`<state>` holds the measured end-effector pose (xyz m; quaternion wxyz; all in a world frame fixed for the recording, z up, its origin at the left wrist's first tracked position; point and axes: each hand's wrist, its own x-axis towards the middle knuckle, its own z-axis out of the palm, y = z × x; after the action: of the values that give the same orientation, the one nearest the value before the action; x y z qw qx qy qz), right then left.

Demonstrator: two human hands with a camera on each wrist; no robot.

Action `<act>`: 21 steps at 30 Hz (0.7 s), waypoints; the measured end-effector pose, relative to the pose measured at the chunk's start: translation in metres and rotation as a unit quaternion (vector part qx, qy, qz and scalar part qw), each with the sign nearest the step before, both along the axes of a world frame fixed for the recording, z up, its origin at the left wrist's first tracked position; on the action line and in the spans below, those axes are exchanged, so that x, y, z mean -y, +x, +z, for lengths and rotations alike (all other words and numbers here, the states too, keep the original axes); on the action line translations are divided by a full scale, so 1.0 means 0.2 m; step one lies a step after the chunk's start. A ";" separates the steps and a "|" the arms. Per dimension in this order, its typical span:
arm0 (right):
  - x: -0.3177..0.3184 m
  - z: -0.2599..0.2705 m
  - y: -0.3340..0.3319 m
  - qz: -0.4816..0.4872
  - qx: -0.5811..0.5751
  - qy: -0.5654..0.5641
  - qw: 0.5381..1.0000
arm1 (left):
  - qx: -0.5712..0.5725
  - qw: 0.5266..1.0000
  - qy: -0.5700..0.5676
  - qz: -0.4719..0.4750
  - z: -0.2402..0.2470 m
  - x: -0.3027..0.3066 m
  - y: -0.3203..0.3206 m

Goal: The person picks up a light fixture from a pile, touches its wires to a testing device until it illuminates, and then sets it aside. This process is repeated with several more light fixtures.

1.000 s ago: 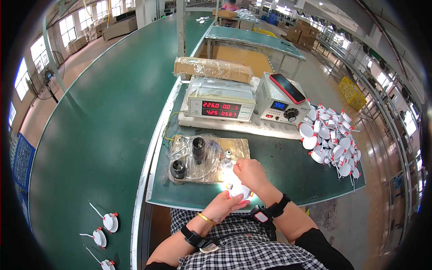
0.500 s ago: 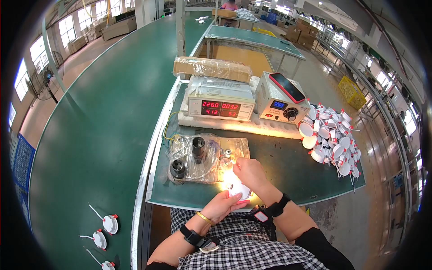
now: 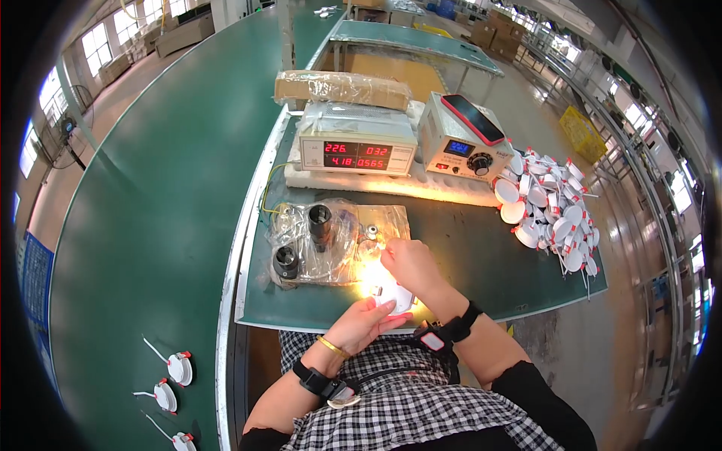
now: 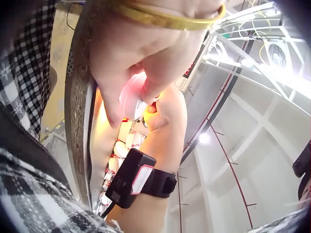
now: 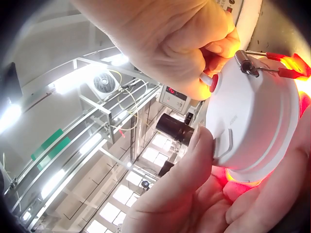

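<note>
The head camera is looking forward and down from high in front of the power meter (image 3: 356,154), taking in the whole bench (image 3: 481,263). Both wrist cameras, low in front of that meter, are facing upward, close against the lit downlight (image 3: 396,299), which all three views are sharing

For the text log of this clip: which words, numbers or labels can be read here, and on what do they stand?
"226" "032": upper red digits, beige box-shaped meter.
"418" "0565": lower red digits, same meter; decimal points unclear.
Blue display, grey metal box with black knob: too small to read.
Faint moulded mark, white round plastic lamp: unreadable.
</note>
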<state>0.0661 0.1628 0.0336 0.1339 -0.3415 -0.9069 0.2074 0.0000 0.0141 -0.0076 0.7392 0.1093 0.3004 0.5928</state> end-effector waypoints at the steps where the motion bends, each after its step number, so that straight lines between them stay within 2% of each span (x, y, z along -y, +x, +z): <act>1: 0.00 0.00 0.00 0.000 0.000 -0.005 1.000 | -0.008 1.000 -0.001 0.001 0.00 0.00 0.00; 21: -0.01 0.00 -0.01 -0.004 0.025 -0.004 1.000 | -0.019 1.000 -0.008 0.009 0.01 -0.01 0.01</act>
<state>0.0641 0.1645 0.0330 0.1110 -0.3510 -0.9075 0.2023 0.0010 0.0156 -0.0055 0.7289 0.1116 0.3201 0.5948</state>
